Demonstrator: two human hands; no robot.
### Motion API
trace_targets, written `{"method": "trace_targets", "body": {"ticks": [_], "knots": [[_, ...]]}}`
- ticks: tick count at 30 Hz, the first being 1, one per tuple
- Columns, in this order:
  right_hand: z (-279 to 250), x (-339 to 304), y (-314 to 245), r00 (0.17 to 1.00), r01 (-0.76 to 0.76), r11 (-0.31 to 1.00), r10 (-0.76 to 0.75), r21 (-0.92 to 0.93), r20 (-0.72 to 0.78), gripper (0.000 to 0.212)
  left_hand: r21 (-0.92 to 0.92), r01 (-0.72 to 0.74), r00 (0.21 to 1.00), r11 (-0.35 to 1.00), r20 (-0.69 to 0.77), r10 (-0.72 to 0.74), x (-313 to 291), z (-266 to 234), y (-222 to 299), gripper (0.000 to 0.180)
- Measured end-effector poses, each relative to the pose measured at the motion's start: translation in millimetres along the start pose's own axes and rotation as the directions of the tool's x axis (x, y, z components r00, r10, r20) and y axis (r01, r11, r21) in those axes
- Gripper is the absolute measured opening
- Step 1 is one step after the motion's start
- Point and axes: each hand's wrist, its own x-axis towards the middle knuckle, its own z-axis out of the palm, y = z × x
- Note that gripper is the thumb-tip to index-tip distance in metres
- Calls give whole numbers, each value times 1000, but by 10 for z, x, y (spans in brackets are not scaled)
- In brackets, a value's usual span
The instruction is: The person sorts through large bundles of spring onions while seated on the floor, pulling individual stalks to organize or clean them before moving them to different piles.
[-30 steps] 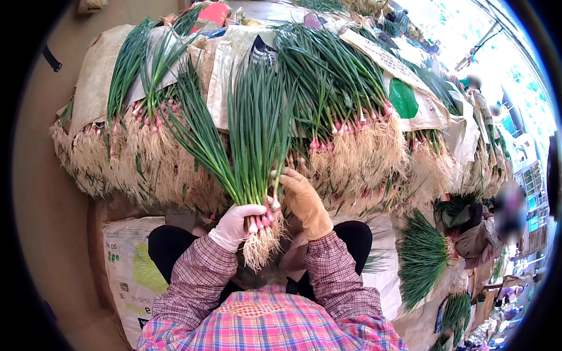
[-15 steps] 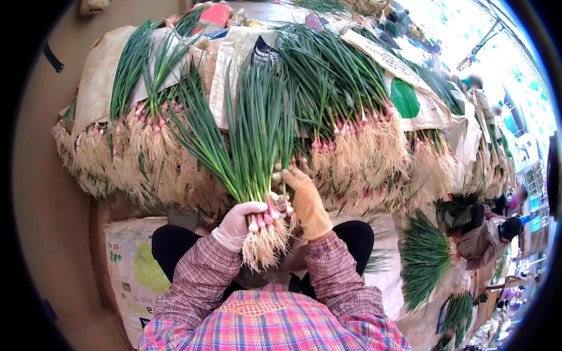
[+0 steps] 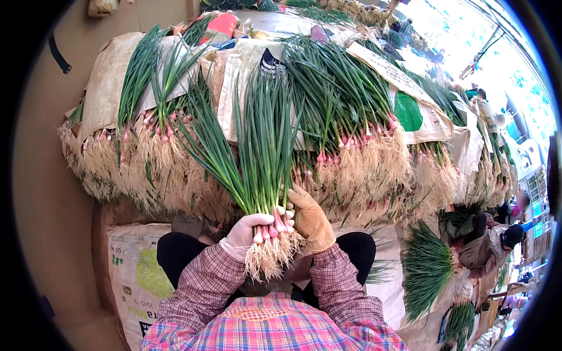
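My left hand (image 3: 241, 236), in a pale pinkish-white glove, is wrapped round a bunch of scallions (image 3: 262, 153) just above its bulbs. Long green leaves point away from me, while pink bulbs and straw-coloured roots hang toward my lap. At the right side of the bunch is my right hand (image 3: 312, 221), in a tan work glove. Its thumb presses along the stems and its fingers curl behind them, partly hidden. Past the bunch lies a long heap of scallions (image 3: 342, 88), roots facing me.
Pale sacks (image 3: 113, 70) lie between and over the heaped scallions. A printed sack (image 3: 130, 266) is spread on the floor at my left. More scallions (image 3: 427, 272) are piled at the right, where another person (image 3: 483, 251) sits. A brown wall (image 3: 44, 193) borders the left.
The view has tilted slightly, so the scene sits lower. My left hand keeps its hold on the scallions. The right thumb has shifted a little along the bunch's side.
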Motion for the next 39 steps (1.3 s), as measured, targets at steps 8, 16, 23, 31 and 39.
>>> {"method": "trace_targets", "body": {"ticks": [8,16,23,31,39], "knots": [[102,-59,11,996,60,997,-56,47,-70,29,44,16,999,999,36,-18,-4,-45,-1,36],[-284,203,232,733,173,512,-638,-841,-237,16,28,9,997,1000,73,-11,35,-104,-27,27],[-105,-254,-58,743,-26,-382,-625,-924,238,21,78,27,997,997,-69,-22,-90,109,68,42],[-24,111,-490,616,-138,-5,-783,-990,-82,16,1,-64,993,998,99,64,-8,35,20,43],[-10,-1266,-712,691,333,718,-627,-611,-360,20,38,-110,990,993,92,106,35,266,-86,50]]}}
